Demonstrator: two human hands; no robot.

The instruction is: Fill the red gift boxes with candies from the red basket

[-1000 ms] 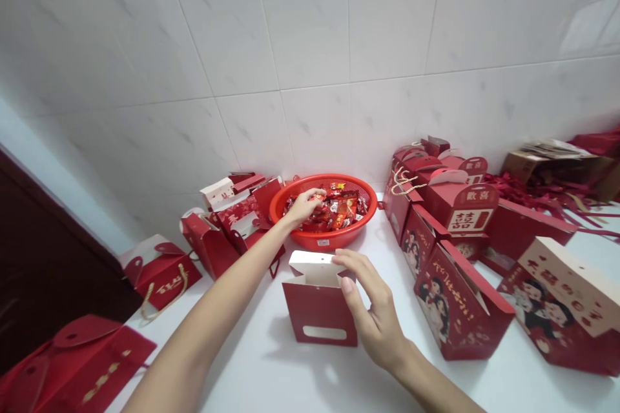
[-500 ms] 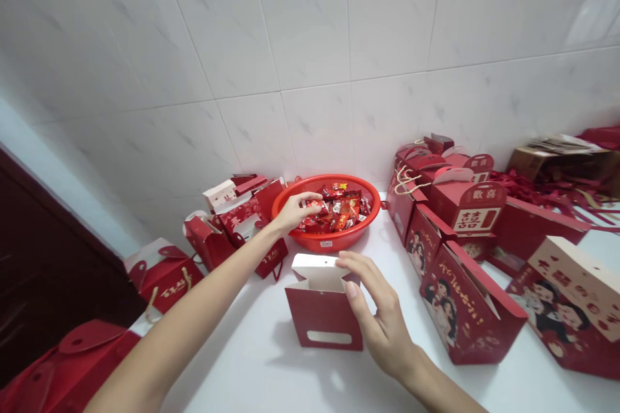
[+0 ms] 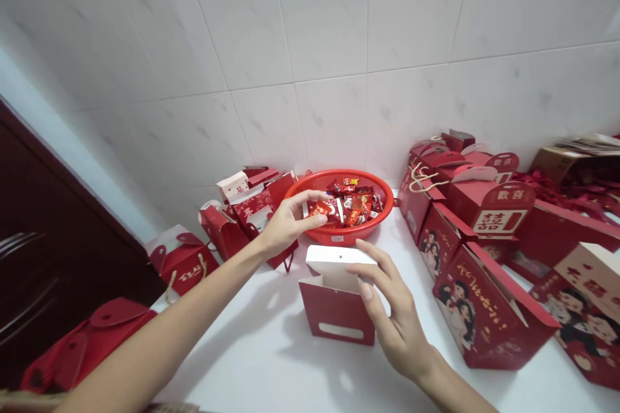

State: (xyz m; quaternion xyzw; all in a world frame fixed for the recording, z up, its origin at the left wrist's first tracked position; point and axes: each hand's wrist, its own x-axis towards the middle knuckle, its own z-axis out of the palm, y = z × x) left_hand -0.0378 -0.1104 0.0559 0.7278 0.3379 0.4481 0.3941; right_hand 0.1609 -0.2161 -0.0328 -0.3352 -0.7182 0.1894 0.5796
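Note:
A red gift box (image 3: 338,316) stands upright on the white table with its top open. It has a white inside, a raised white flap and a slot-shaped window low on the front. My right hand (image 3: 394,310) holds its right upper edge, thumb at the front panel and fingers over the flap side. Behind the box is a red plastic basket (image 3: 358,233) of wrapped candies (image 3: 359,206). Over its front left rim hovers my left hand (image 3: 290,222), index finger and thumb apart, with candy packets visible in the gap beyond them.
Several red boxes (image 3: 232,232) with cords and flaps stand at the left, a red bag-like box (image 3: 92,342) nearer me. More gift boxes (image 3: 489,316), some with cartoon couples, line the right side. A brown carton (image 3: 557,161) and red ribbons lie farther right. A tiled wall (image 3: 334,116) rises behind.
My left hand has drawn back slightly from the candies toward the basket's front left. My right hand stays at the box. The whole view has shifted a little.

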